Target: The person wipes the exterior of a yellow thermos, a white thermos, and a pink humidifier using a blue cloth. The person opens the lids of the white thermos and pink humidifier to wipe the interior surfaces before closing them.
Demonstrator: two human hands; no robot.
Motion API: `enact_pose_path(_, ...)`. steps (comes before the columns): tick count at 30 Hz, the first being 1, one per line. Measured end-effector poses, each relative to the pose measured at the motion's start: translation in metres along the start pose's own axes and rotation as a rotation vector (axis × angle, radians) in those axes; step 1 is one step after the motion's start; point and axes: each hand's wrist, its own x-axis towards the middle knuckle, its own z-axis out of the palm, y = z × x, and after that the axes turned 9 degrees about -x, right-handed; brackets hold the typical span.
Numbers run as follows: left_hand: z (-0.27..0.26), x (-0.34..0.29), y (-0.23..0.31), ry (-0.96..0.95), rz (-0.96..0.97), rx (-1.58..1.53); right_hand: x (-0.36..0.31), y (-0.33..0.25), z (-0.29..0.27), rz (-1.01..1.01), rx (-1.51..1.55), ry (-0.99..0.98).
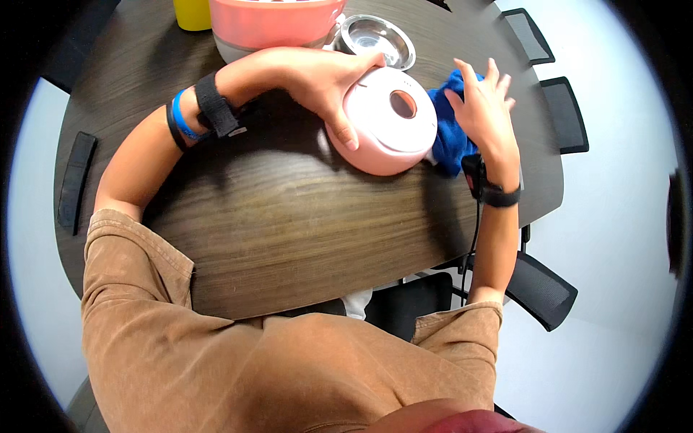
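Note:
My left hand (pixel 325 83) grips a round pink part (pixel 379 160) with a paler flat top and a round hole off its centre. The thumb presses on the near side and the fingers reach over the far side. The part is tilted, its top facing right and up. To its right lies a crumpled blue cloth (pixel 453 141). Close beside and partly over the cloth, my right hand (pixel 485 105) has its fingers spread and holds nothing.
A pink tub with a grey base (pixel 271 32) stands at the back, beside a shiny metal bowl (pixel 377 42) and a yellow container (pixel 192 14). A black flat object (pixel 76 184) lies near the left edge of the wooden table (pixel 289 245). Black chairs (pixel 565 115) stand along the right.

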Motion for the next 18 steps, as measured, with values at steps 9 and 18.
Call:
enact_pose_path(9,0.010,-0.009,0.005,0.029,0.070,0.094,-0.019,-0.023,-0.031,-0.567,0.778,-0.132)
enact_pose_path(18,0.008,-0.008,0.012,-0.032,-0.070,-0.033,-0.035,-0.031,-0.051,-0.535,0.716,0.135)
